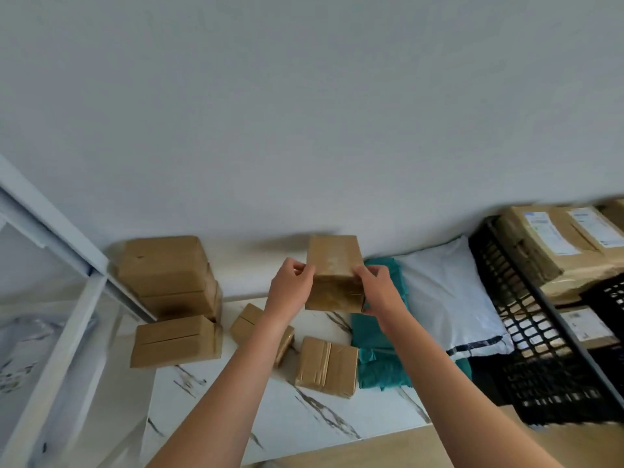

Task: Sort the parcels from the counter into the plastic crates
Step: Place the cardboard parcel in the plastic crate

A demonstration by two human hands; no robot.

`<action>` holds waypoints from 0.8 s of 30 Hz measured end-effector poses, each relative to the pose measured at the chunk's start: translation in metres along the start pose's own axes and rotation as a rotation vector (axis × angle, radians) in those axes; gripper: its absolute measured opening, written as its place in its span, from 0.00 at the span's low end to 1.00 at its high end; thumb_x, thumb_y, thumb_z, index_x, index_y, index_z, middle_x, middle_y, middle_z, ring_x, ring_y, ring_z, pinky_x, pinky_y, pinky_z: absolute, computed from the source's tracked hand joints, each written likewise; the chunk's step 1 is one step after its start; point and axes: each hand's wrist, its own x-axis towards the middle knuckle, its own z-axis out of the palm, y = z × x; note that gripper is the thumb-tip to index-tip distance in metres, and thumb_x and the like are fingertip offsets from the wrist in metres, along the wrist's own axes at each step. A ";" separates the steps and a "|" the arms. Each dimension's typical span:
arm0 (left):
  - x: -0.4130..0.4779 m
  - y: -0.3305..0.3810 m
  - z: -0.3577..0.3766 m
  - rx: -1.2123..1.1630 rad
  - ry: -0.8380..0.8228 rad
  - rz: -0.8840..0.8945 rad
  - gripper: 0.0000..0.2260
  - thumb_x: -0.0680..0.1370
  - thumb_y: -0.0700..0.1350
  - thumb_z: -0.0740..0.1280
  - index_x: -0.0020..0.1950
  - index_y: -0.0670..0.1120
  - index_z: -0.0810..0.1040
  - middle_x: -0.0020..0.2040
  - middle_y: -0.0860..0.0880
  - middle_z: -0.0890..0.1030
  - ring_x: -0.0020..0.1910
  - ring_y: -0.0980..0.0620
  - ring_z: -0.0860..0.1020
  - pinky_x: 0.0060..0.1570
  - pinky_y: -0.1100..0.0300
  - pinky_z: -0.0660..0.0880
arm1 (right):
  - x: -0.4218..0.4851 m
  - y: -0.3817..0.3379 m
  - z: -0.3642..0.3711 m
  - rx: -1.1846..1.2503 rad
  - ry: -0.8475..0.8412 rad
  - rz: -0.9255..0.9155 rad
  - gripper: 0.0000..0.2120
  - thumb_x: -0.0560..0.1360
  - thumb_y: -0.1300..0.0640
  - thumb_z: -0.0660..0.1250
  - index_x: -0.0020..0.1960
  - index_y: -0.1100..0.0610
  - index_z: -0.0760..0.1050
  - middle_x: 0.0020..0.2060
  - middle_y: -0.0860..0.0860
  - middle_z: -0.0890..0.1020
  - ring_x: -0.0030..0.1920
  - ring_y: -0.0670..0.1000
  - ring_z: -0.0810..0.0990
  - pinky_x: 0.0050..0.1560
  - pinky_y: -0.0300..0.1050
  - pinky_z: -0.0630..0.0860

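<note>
I hold a brown taped cardboard parcel [335, 271] up above the marble counter [277, 407]. My left hand [291, 288] grips its left edge and my right hand [379, 288] grips its right edge. Below it several more brown parcels lie on the counter: a stack [169, 271] at the back left, one [175, 341] in front of that stack, a small one [248, 324] partly behind my left forearm, and a taped one [327, 366] in the middle. A black plastic crate [537, 349] stands at the right.
Green poly mailers [381, 366] and a white poly mailer [445, 292] lie between the parcels and the crate. Labelled cardboard boxes [557, 241] sit in crates at the far right. A white frame [67, 251] with plastic sheeting borders the left. A wall rises behind the counter.
</note>
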 end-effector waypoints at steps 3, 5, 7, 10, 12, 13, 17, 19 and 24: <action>-0.040 0.018 0.000 -0.101 0.119 0.153 0.06 0.85 0.48 0.65 0.58 0.47 0.74 0.53 0.51 0.80 0.46 0.55 0.79 0.36 0.69 0.75 | -0.029 -0.010 -0.016 -0.019 0.015 -0.275 0.24 0.84 0.48 0.63 0.78 0.51 0.67 0.65 0.49 0.80 0.62 0.50 0.79 0.63 0.49 0.77; -0.068 0.030 0.006 -0.189 0.180 0.244 0.06 0.85 0.46 0.65 0.61 0.49 0.72 0.55 0.53 0.81 0.49 0.58 0.80 0.37 0.74 0.74 | -0.050 -0.015 -0.032 -0.026 0.007 -0.439 0.24 0.85 0.49 0.62 0.80 0.48 0.66 0.68 0.46 0.78 0.62 0.45 0.78 0.54 0.33 0.74; -0.093 0.040 0.015 -0.259 0.237 0.314 0.08 0.85 0.46 0.65 0.63 0.55 0.71 0.59 0.59 0.80 0.57 0.61 0.80 0.43 0.76 0.75 | -0.070 -0.020 -0.048 0.014 -0.011 -0.557 0.26 0.85 0.48 0.62 0.82 0.46 0.63 0.71 0.42 0.75 0.64 0.40 0.77 0.55 0.28 0.73; -0.130 0.058 0.027 -0.322 0.330 0.396 0.15 0.86 0.47 0.64 0.70 0.62 0.70 0.63 0.67 0.78 0.62 0.64 0.79 0.49 0.75 0.77 | -0.096 -0.023 -0.072 0.108 -0.047 -0.732 0.26 0.85 0.43 0.62 0.81 0.45 0.64 0.74 0.39 0.73 0.72 0.39 0.72 0.70 0.38 0.72; -0.151 0.068 0.033 -0.331 0.381 0.459 0.18 0.86 0.45 0.63 0.74 0.60 0.71 0.65 0.66 0.78 0.63 0.66 0.78 0.51 0.72 0.78 | -0.110 -0.024 -0.088 0.157 -0.059 -0.844 0.25 0.85 0.43 0.62 0.80 0.46 0.65 0.74 0.40 0.74 0.74 0.41 0.72 0.73 0.44 0.72; -0.160 0.071 0.034 -0.334 0.389 0.488 0.18 0.86 0.43 0.62 0.75 0.58 0.71 0.66 0.64 0.79 0.63 0.65 0.79 0.52 0.71 0.78 | -0.116 -0.024 -0.093 0.167 -0.062 -0.891 0.25 0.85 0.44 0.62 0.80 0.47 0.66 0.74 0.41 0.74 0.75 0.43 0.72 0.74 0.46 0.72; -0.192 0.080 0.041 -0.313 0.437 0.544 0.19 0.86 0.39 0.60 0.76 0.53 0.73 0.66 0.59 0.81 0.63 0.63 0.80 0.52 0.70 0.79 | -0.132 -0.018 -0.107 0.198 -0.094 -1.011 0.26 0.84 0.44 0.61 0.80 0.51 0.65 0.75 0.45 0.73 0.76 0.51 0.72 0.74 0.60 0.72; -0.199 0.078 0.041 -0.323 0.446 0.532 0.18 0.86 0.42 0.60 0.76 0.54 0.73 0.65 0.58 0.82 0.62 0.61 0.80 0.52 0.69 0.79 | -0.139 -0.016 -0.109 0.187 -0.093 -1.032 0.28 0.83 0.43 0.62 0.80 0.52 0.66 0.75 0.46 0.73 0.76 0.50 0.72 0.74 0.61 0.72; -0.206 0.078 0.034 -0.334 0.431 0.541 0.16 0.87 0.42 0.60 0.70 0.59 0.73 0.58 0.63 0.83 0.58 0.60 0.82 0.48 0.68 0.80 | -0.151 -0.020 -0.109 0.083 -0.039 -1.080 0.29 0.82 0.40 0.61 0.81 0.49 0.66 0.76 0.41 0.73 0.76 0.45 0.71 0.74 0.55 0.73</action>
